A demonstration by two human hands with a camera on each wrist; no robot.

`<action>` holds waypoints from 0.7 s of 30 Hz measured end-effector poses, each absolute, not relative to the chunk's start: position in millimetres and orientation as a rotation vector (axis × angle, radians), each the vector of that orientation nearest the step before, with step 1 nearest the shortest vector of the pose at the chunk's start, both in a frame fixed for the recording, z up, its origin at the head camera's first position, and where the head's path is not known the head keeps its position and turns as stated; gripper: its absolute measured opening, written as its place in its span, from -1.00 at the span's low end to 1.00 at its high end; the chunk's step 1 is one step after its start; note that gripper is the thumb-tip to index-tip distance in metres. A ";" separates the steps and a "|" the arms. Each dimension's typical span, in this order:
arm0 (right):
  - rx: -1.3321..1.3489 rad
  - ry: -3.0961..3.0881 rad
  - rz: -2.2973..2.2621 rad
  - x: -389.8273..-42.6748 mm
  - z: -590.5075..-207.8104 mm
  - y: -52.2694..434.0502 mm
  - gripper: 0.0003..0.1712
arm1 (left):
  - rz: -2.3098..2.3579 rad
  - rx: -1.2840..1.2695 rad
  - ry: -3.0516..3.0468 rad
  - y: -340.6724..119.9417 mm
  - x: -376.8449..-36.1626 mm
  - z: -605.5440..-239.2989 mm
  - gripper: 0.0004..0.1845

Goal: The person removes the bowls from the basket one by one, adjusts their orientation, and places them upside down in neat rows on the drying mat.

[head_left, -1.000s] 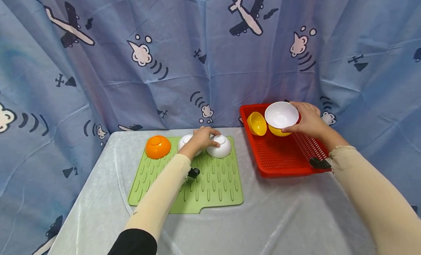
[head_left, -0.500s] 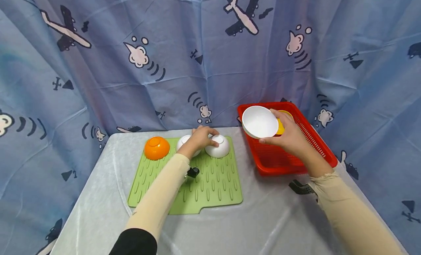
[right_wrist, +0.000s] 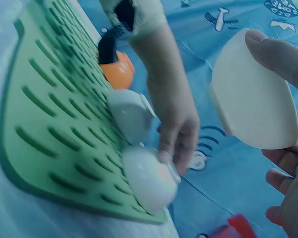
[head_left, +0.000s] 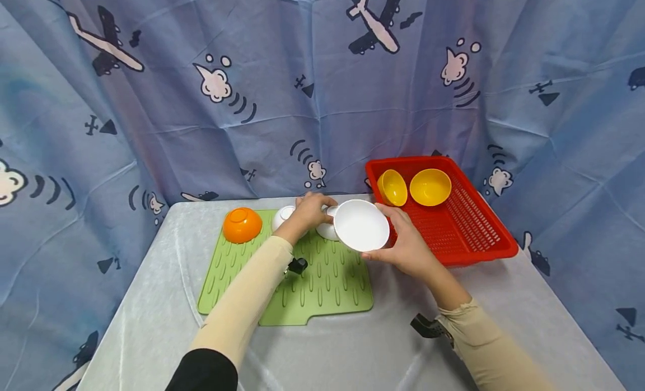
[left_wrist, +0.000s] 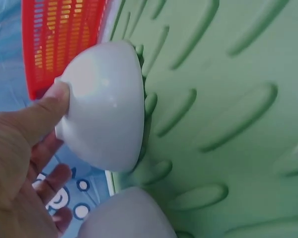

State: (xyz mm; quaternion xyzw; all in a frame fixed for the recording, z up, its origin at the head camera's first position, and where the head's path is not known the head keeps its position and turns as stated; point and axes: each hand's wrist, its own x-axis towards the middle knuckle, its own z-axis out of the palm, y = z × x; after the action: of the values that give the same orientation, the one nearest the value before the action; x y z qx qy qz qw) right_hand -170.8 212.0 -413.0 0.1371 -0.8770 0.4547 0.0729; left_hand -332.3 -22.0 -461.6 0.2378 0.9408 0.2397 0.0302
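My left hand (head_left: 308, 214) is over the far part of a green drying mat (head_left: 322, 293), pinching the foot of an upside-down white bowl (left_wrist: 107, 104); the bowl rests on the mat. Beside it a second overturned white bowl (head_left: 282, 216) is partly hidden by that hand. An orange bowl (head_left: 242, 225), also bottom up, sits at the mat's far left corner. With thumb and fingers on its rim, my right hand (head_left: 403, 242) holds another white bowl (head_left: 361, 226) in the air, its inside facing the head camera. This raised bowl covers much of the pinched one in the head view.
A red plastic basket (head_left: 468, 259) stands right of the mat. It holds two yellow bowls, one tipped on its side (head_left: 392, 187) and one (head_left: 430, 187) showing its inside. A blue patterned curtain (head_left: 322, 99) hangs behind the grey-covered table (head_left: 363, 352).
My right hand has carried the white bowl left from above the basket to the mat's right edge, uncovering the yellow bowls. The left hand has stayed on its bowl.
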 end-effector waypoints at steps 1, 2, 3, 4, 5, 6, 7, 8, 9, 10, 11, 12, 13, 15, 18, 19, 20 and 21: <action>0.427 -2.634 1.372 -169.2 -415.6 207.9 0.26 | 0.723 0.740 2.909 -22.2 -330.6 -461.5 -0.56; 0.437 -2.635 1.371 -167.8 -418.0 204.1 0.26 | 0.711 0.747 2.913 -22.5 -329.3 -461.4 -0.58; 0.447 -2.632 1.371 -166.7 -420.1 200.6 0.26 | 0.705 0.755 2.913 -22.9 -327.9 -461.1 -0.60; 0.454 -2.629 1.373 -166.1 -422.3 197.4 0.25 | 0.697 0.761 2.912 -23.7 -327.4 -461.4 -0.62; 0.458 -2.625 1.375 -165.5 -424.2 194.5 0.25 | 0.698 0.762 2.907 -24.8 -326.7 -461.0 -0.63; 0.460 -2.623 1.376 -165.1 -425.8 191.6 0.25 | 0.699 0.765 2.898 -26.1 -326.4 -460.6 -0.63; 0.459 -2.623 1.374 -164.8 -427.2 189.9 0.25 | 0.701 0.771 2.884 -26.5 -326.4 -459.7 -0.63; 0.460 -2.621 1.373 -164.4 -428.5 188.3 0.25 | 0.702 0.783 2.866 -27.4 -326.3 -458.4 -0.61; 0.459 -2.623 1.372 -164.0 -429.6 187.1 0.25 | 0.703 0.796 2.848 -28.6 -326.0 -456.9 -0.59; 0.458 -2.626 1.368 -163.6 -430.7 186.0 0.25 | 0.710 0.803 2.830 -30.1 -325.1 -454.1 -0.57; 0.460 -2.628 1.363 -163.0 -431.6 184.9 0.26 | 0.721 0.814 2.816 -32.1 -323.3 -450.6 -0.55; 0.464 -2.632 1.353 -162.6 -432.8 184.1 0.26 | 0.745 0.828 2.804 -34.7 -321.8 -448.3 -0.54; 0.468 -2.634 1.347 -161.9 -433.6 183.2 0.26 | 0.780 0.847 2.791 -38.1 -319.5 -445.3 -0.52; 0.476 -2.638 1.333 -160.5 -435.1 181.9 0.27 | 0.880 0.867 2.756 -46.8 -313.1 -438.5 -0.49; 0.490 -2.640 1.327 -158.8 -436.4 180.2 0.29 | 1.063 0.889 2.688 -63.4 -299.9 -427.7 -0.49; 0.494 -2.641 1.324 -158.4 -436.6 179.9 0.30 | 1.121 0.885 2.661 -69.5 -294.1 -423.1 -0.48; 0.496 -2.644 1.322 -158.2 -436.7 179.7 0.30 | 1.178 0.877 2.638 -75.2 -288.2 -418.5 -0.48; 0.499 -2.643 1.324 -157.8 -436.7 179.4 0.31 | 1.234 0.879 2.614 -80.9 -281.8 -414.0 -0.49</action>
State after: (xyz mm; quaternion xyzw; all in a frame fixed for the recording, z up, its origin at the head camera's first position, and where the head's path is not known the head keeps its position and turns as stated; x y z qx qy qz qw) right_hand -157.8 179.4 -436.7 0.1662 -0.8793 0.4405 0.0715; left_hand -281.8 -80.9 -414.0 0.2904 0.8637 0.4076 0.0602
